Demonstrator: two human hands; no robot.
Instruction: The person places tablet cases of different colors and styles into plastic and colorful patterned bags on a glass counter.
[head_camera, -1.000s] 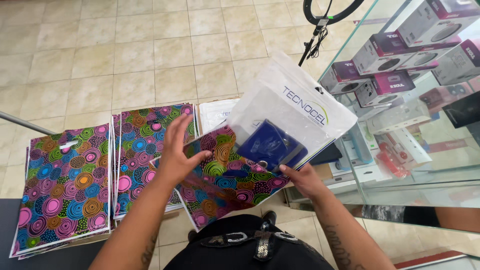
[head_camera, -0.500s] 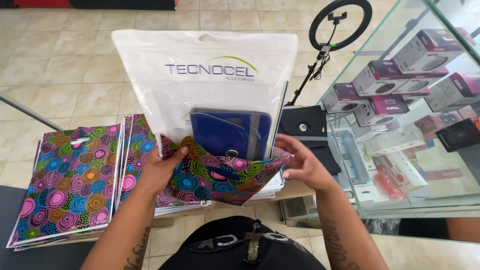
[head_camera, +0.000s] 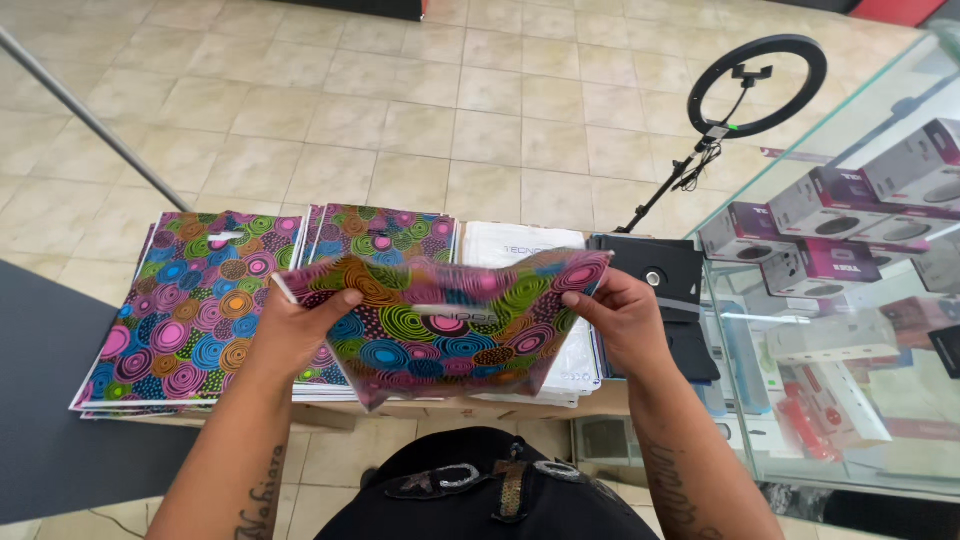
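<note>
Listed by size, largest first: tiled floor (head_camera: 420, 90) across the far half; glass display case (head_camera: 850, 330) at right, stocked with small boxes (head_camera: 830, 215); two stacks of patterned bags (head_camera: 190, 310) at left, a white stack (head_camera: 525, 245) beside them; ring light (head_camera: 757, 85) on its stand, far right; black folding case (head_camera: 655, 275). Near centre we hold one multicoloured circle-print bag (head_camera: 450, 325) above the stacks, left hand (head_camera: 290, 335) and right hand (head_camera: 625, 320) each pinched closed on an edge.
</note>
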